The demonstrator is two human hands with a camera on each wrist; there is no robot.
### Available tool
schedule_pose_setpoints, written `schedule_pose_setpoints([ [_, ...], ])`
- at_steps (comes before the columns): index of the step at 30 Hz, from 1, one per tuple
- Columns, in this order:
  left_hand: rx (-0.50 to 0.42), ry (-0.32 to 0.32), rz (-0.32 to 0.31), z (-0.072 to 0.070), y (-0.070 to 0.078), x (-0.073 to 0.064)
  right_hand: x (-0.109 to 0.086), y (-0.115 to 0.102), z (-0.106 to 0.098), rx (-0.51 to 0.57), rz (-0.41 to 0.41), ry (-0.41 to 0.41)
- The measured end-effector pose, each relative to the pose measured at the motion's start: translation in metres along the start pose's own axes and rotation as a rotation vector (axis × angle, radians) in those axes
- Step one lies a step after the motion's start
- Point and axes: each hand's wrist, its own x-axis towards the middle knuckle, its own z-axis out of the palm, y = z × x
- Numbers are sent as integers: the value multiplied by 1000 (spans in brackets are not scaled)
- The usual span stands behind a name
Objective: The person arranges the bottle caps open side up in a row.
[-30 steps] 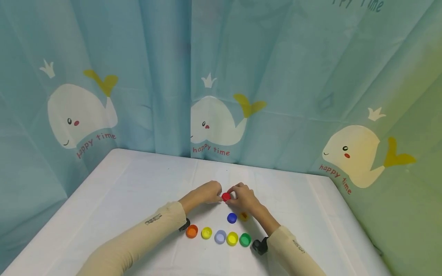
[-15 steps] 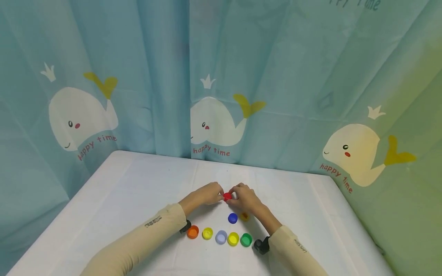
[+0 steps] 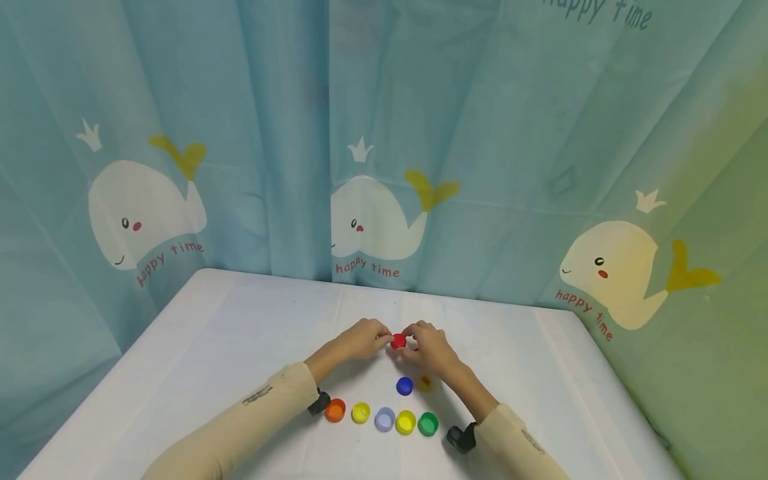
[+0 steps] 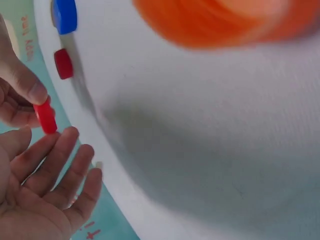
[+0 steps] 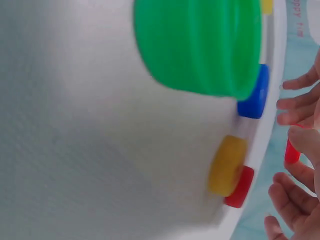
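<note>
Between the hands, raised above the table, is a red bottle cap, seen edge-on in the left wrist view. My right hand pinches this cap between thumb and index finger. Coming from the left, my left hand has its fingertips at the cap's near side. In the left wrist view the left hand's fingers are spread and slightly bent, with the index tip touching or very close to the cap. A second red cap lies on the table; the head view does not show it.
A row of caps lies nearer me: orange, yellow, lilac, another yellow and green. Behind them are a blue cap and a darker yellow cap. A blue curtain borders the white table.
Both hands and the red cap have shifted slightly to the right. The right hand's thumb and fingers look a little more spread. The head view has tilted slightly; the other caps lie as before.
</note>
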Motion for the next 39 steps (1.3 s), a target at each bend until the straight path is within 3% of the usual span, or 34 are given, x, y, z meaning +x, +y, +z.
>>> schedule_pose_setpoints([
  [3, -51, 64, 20, 1, 2, -1, -4, -5, -4, 32, -4, 25],
  [6, -122, 106, -4, 1, 7, -2, -9, -10, -9, 96, 1, 30],
  [10, -226, 127, -68, 0, 16, -6, -16, -13, -13, 171, -4, 30],
  [16, -322, 135, -88, 1, 27, -16, -26, -16, -18, 250, -14, 23],
  [21, -410, 133, -72, 4, 35, -22, -41, -18, -28, 359, -30, 61],
  [26, -466, 137, -41, 6, 42, -29, -55, -22, -38, 514, 27, 82],
  [33, -508, 196, -14, 3, 54, -48, -67, -37, -46, 577, 87, 104],
  [39, -571, 227, 9, 9, 55, -64, -75, -37, -42, 621, 64, 99],
])
